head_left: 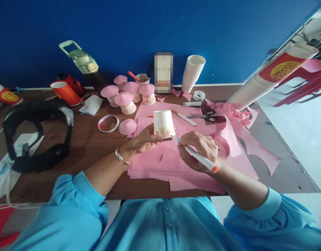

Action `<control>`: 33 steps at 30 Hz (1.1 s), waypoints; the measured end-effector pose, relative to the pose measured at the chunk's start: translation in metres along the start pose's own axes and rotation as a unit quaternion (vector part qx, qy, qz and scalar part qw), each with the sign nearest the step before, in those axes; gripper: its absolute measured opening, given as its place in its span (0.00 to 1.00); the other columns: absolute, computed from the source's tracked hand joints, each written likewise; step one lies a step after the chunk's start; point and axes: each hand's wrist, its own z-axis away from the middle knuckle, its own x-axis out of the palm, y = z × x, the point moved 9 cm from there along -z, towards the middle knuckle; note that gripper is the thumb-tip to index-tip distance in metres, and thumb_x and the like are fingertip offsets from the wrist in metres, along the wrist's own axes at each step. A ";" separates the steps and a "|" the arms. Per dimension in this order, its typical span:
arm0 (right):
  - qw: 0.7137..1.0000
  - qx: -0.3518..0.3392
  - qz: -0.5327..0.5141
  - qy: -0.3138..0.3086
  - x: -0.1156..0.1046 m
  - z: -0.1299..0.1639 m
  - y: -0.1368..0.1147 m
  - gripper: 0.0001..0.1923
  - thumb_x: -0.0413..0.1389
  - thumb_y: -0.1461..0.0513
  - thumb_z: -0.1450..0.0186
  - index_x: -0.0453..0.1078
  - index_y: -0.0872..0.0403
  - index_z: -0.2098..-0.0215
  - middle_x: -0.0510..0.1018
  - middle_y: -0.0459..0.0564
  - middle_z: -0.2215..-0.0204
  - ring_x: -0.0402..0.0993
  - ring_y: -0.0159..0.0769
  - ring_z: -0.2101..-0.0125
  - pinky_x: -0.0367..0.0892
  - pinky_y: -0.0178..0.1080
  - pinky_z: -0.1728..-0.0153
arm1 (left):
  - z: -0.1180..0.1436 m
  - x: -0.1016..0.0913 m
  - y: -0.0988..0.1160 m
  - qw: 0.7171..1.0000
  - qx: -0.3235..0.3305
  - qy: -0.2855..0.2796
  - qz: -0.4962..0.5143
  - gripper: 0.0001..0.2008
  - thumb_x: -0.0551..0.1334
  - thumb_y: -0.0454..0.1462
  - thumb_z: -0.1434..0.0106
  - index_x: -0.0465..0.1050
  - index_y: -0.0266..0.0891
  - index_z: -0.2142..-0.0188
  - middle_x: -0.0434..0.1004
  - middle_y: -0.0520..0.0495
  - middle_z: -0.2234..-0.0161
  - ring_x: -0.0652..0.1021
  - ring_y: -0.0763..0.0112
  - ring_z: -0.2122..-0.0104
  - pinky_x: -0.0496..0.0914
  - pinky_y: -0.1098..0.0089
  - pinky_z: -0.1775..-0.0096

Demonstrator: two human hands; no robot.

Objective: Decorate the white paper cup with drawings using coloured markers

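A white paper cup (163,120), turned upside down, carries a band of yellow and red flower drawings near its rim. My left hand (146,139) grips it from the left and below. In my right hand (199,150) is a white marker (201,158) with an orange-red end, its tip at the cup's lower right edge. Pink paper sheets (150,164) lie beneath both hands. Left of the cup rests a loose pink paper cone (127,127). Several decorated cups with pink cone tops (124,99) stand behind it.
Scissors (210,115), another marker (184,118) and pink scraps (239,115) lie beyond my right hand. A tape roll (108,123) sits to the left, near a black headset-like strap (40,136). Stacked cups (193,73), a bottle (87,66) and a long cup stack (267,78) stand or lean behind.
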 end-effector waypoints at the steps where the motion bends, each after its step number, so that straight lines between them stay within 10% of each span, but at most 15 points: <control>1: 1.000 -0.001 0.002 -0.004 0.001 0.000 0.000 0.11 0.57 0.70 0.31 0.68 0.49 0.55 0.79 0.42 0.70 0.80 0.31 0.73 0.75 0.33 0.72 | 0.000 0.001 0.000 1.000 -0.003 0.000 0.001 0.18 0.75 0.39 0.41 0.81 0.40 0.51 0.87 0.43 0.54 0.83 0.51 0.44 0.75 0.52 0.39; 33: 1.000 0.025 -0.004 -0.005 0.001 0.001 0.005 0.09 0.57 0.69 0.32 0.67 0.49 0.58 0.78 0.41 0.72 0.78 0.31 0.75 0.72 0.33 0.73 | -0.002 -0.017 -0.015 1.000 -0.003 0.025 0.017 0.24 0.74 0.34 0.40 0.79 0.40 0.44 0.86 0.38 0.47 0.82 0.49 0.42 0.75 0.53 0.39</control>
